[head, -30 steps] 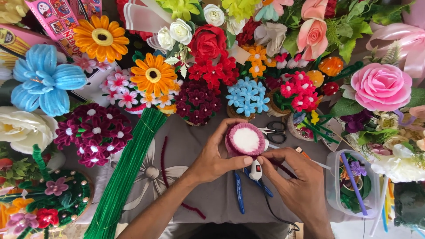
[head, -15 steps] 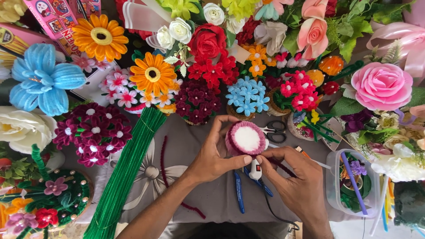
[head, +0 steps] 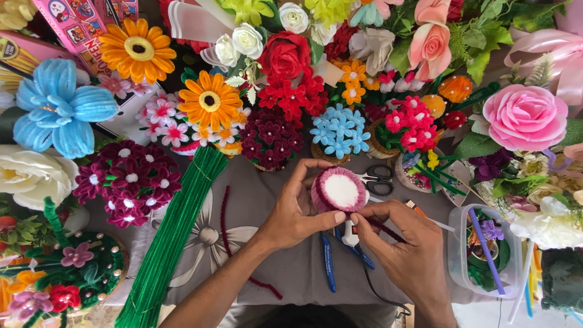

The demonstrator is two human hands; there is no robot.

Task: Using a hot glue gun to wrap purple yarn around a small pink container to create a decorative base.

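My left hand (head: 299, 209) grips a round coil (head: 339, 191) with a white centre and a dark pink fuzzy rim, held just above the grey cloth (head: 267, 255). My right hand (head: 402, 244) pinches a dark red pipe cleaner (head: 384, 229) at the lower right edge of the coil, thumb and forefinger close to my left thumb. A white glue gun (head: 349, 234) lies under both hands, partly hidden by them.
A thick bundle of green pipe cleaners (head: 176, 231) lies on the left. Black scissors (head: 379, 178) and blue-handled pliers (head: 328, 262) rest near my hands. A clear tub (head: 456, 255) stands on the right. Pipe-cleaner flowers (head: 285, 91) crowd the back and both sides.
Both hands stay in place around the coil. My right fingers have shifted slightly along its lower edge.
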